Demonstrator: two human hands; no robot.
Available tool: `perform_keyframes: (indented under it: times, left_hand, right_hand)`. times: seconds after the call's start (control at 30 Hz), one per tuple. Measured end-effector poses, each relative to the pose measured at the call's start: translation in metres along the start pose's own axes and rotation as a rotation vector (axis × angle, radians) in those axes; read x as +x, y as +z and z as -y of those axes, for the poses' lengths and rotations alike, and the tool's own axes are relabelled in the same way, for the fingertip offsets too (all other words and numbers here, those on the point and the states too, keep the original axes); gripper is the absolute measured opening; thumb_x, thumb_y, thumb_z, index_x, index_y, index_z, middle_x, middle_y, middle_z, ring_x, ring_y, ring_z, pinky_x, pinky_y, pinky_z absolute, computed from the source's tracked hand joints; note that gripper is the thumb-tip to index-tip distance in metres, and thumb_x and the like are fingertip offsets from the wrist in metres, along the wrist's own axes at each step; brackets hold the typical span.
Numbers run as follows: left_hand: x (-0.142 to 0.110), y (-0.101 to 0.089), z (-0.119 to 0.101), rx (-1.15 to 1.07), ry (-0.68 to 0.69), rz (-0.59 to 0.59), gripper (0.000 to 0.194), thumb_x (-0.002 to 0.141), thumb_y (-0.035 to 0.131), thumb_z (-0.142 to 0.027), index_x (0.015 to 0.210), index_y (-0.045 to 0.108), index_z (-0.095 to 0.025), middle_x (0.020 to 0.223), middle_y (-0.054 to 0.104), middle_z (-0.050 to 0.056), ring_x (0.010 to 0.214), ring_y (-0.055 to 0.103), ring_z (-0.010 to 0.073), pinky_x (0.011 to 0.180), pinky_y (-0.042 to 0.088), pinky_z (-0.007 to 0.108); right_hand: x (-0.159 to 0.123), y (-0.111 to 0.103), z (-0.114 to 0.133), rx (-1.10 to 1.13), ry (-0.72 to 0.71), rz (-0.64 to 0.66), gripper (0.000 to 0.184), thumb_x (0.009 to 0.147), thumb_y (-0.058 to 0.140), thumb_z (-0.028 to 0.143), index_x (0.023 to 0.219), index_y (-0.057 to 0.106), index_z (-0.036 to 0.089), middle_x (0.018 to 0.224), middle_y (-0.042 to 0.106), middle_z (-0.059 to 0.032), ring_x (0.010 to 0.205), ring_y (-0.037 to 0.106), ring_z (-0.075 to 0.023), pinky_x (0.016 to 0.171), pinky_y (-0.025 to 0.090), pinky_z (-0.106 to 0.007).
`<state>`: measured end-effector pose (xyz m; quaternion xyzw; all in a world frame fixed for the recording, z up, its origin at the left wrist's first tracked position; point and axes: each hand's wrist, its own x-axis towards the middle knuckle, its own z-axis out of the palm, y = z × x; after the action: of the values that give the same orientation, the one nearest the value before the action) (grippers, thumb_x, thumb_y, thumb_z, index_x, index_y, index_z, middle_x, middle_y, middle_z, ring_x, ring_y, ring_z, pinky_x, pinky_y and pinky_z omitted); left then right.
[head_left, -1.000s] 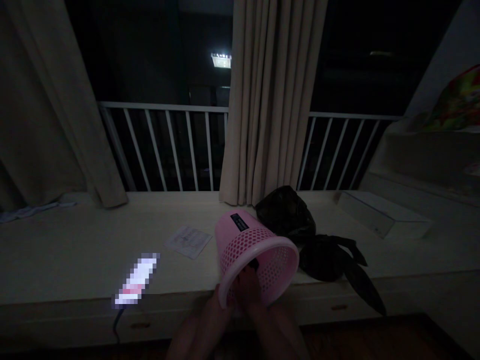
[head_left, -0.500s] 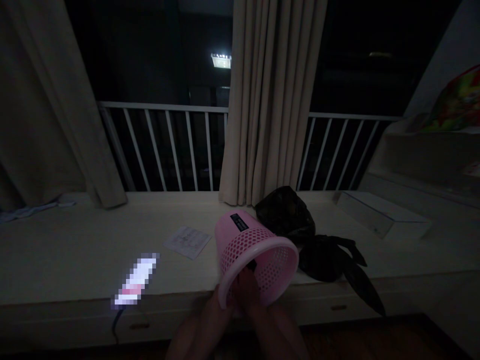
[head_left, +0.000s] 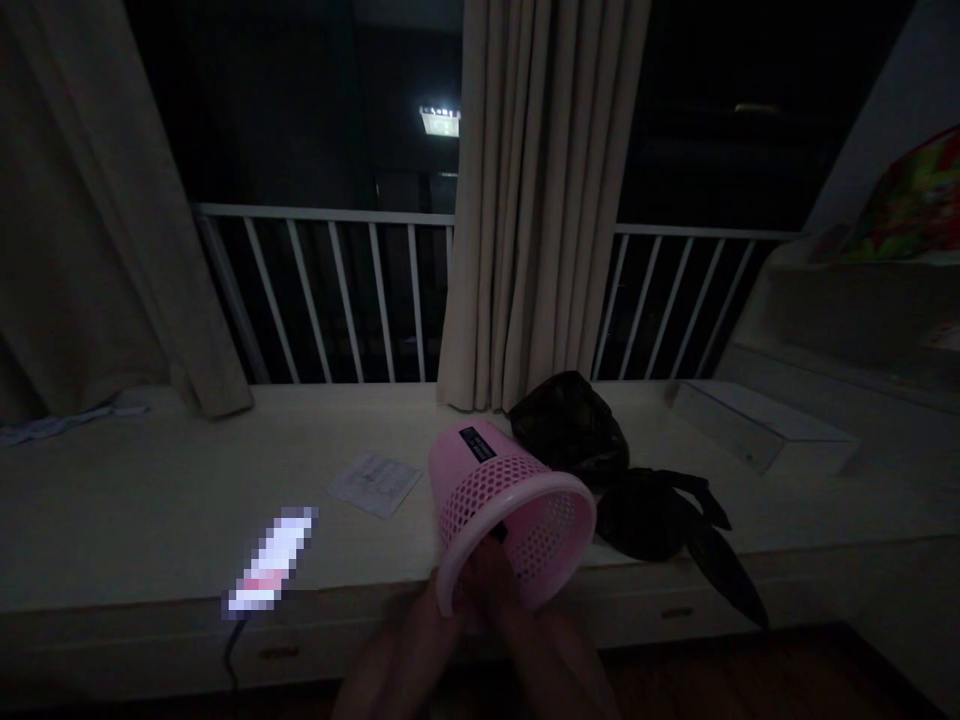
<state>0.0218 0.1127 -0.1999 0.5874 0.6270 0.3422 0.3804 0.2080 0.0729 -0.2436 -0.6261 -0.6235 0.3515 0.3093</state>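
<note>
A pink plastic wastebasket (head_left: 480, 500) with a perforated band and a black label lies tipped at the edge of the ledge, its mouth facing me. My left hand (head_left: 441, 598) is at the lower left of its rim and looks closed on it, though its fingers are mostly hidden. My right hand (head_left: 487, 575) reaches inside the mouth, fingers bent together. A small black piece (head_left: 499, 531) shows just beyond those fingers; what it is stays too dark to tell. Right of the basket lie a bulky black plastic bag (head_left: 574, 425) and a knotted black plastic bag (head_left: 641, 515).
On the pale ledge (head_left: 225, 470) are a sheet of paper (head_left: 375, 483) and a blurred bright phone-like device (head_left: 274, 560) with a cable. A white box (head_left: 765, 420) stands at right. Behind are a curtain (head_left: 536, 200) and white railings (head_left: 337, 216).
My right hand has shifted slightly inside the basket, and less of the black piece shows. The basket and my left hand stay nearly where they were.
</note>
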Motion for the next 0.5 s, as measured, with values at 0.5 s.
perform_keyframes:
  times: [0.5]
  left_hand:
    - [0.002,0.002,0.003,-0.001,-0.013,0.004,0.048,0.085,0.067,-0.031,0.132,0.064,-0.022,0.128,0.074,0.01,0.121,0.068,0.0274,0.1,0.054,0.03]
  right_hand:
    - [-0.01,-0.011,0.005,-0.198,-0.209,-0.054,0.057,0.105,0.023,0.05,0.148,0.054,0.03,0.114,0.074,-0.0075,0.108,0.067,-0.0233,0.082,0.049,-0.029]
